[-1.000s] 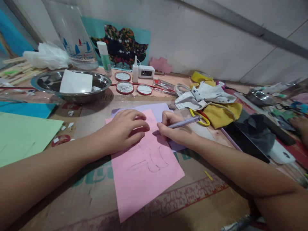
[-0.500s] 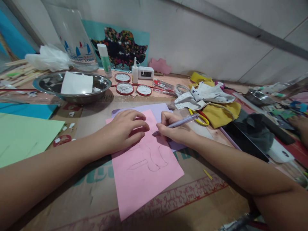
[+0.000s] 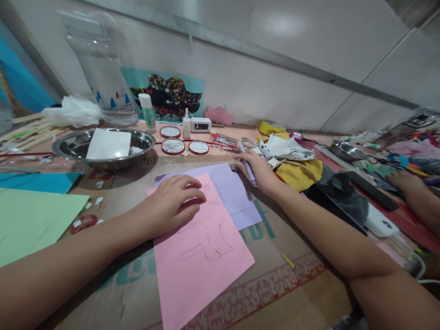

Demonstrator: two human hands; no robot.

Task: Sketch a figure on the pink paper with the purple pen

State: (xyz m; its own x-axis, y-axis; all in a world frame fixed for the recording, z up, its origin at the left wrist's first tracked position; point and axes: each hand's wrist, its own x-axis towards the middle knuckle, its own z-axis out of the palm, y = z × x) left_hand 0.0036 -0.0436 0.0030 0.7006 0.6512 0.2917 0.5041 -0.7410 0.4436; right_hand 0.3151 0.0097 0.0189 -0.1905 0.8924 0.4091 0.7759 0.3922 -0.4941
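Two bare hands show in the head view that I watch from my place, both above a cardboard sheet [image 3: 113, 300] which covers the near part of the worktop [image 3: 218, 151]. I see the left hand [image 3: 178, 199] lying on a pink paper [image 3: 202, 286], its fingers apart and a little curved; it grips nothing. The pink paper lies on the middle of the cardboard sheet, carries thin drawn lines, and its near end goes down to the bottom border of my view. Partly below it lies a purple paper [image 3: 223, 185], which comes out at the far and right sides.

I see the right hand [image 3: 257, 169] closed loosely on a pale purple pen [image 3: 250, 175], near the far right corner of the purple paper. Its fingertips are close to a small grey object [image 3: 234, 167]; I cannot tell if they touch it. Just beside this hand are a white cloth [image 3: 287, 149] and a yellow cloth [image 3: 301, 175].

Toward the far edge of the worktop I find, from left to right, a metal bowl [image 3: 115, 164], a glue stick [image 3: 147, 117] and a small glue bottle [image 3: 186, 129]. At the left edge lies a green paper [image 3: 37, 222]. Well apart, to the right, I notice another person's hand [image 3: 402, 181].
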